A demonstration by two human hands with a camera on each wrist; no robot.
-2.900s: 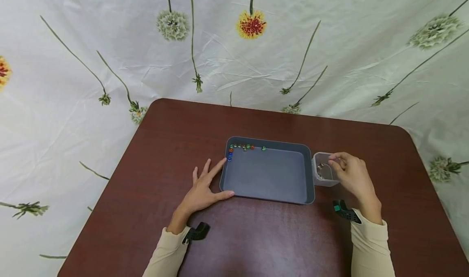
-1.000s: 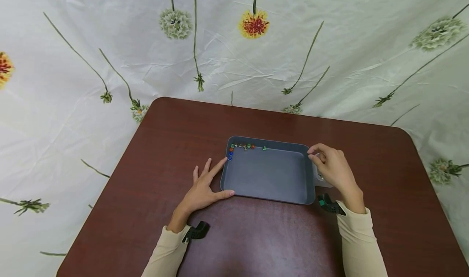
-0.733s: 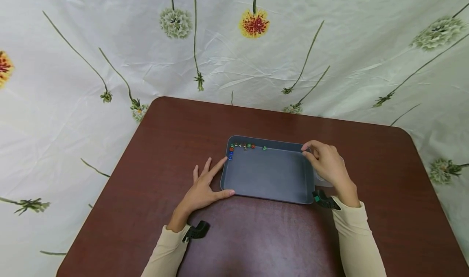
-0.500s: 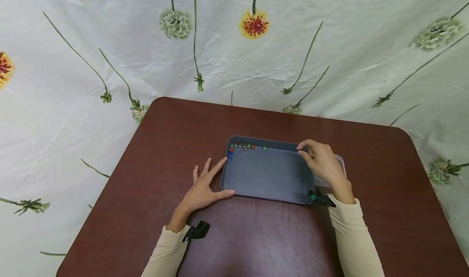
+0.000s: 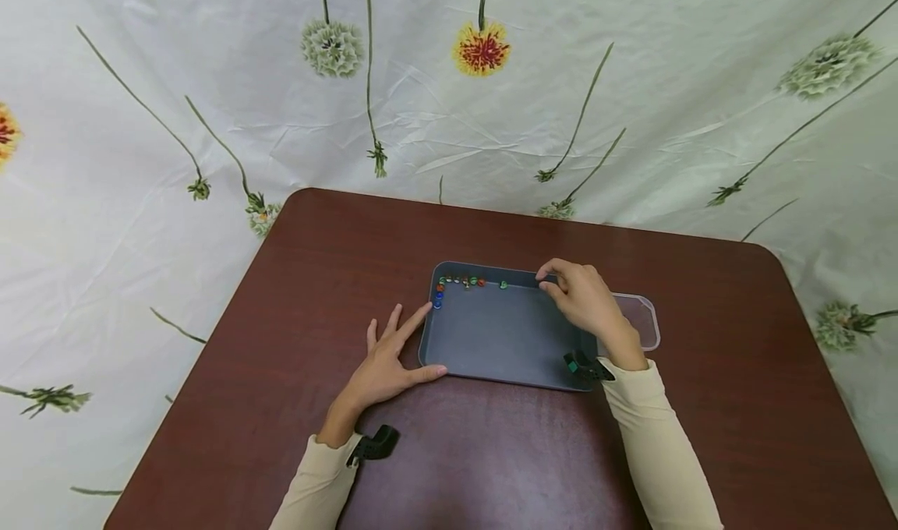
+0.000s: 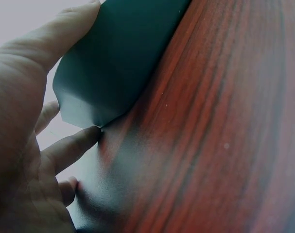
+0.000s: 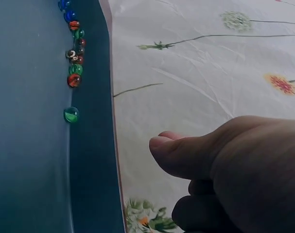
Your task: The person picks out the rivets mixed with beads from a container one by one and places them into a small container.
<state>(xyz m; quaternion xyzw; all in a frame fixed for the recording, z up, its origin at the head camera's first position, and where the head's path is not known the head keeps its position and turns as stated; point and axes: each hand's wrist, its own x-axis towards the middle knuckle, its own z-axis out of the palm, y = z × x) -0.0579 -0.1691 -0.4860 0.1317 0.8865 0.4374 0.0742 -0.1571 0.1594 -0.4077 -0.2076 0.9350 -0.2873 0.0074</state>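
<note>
Several glass marbles (image 5: 481,282) line the far left corner of the grey tray (image 5: 512,343), and one green marble (image 5: 503,285) lies apart to their right. My left hand (image 5: 382,370) spans the tray's near left corner, thumb on the front edge and forefinger touching the left side. In the left wrist view its fingers (image 6: 72,150) are spread, thumb along the tray wall. Over the tray's far right part is my right hand (image 5: 582,300), thumb and forefinger brought close as in a pinch. Whether a marble sits between these fingertips is hidden in the right wrist view.
A clear plastic box (image 5: 641,323) stands against the tray's right side, partly behind the right wrist. The dark red-brown table (image 5: 351,242) carries everything. Behind its far edge hangs a white flowered cloth (image 5: 421,125).
My right hand has moved left from above the clear box to over the tray's far right part, fingers still close together. The left hand and the marbles in the tray stay in place.
</note>
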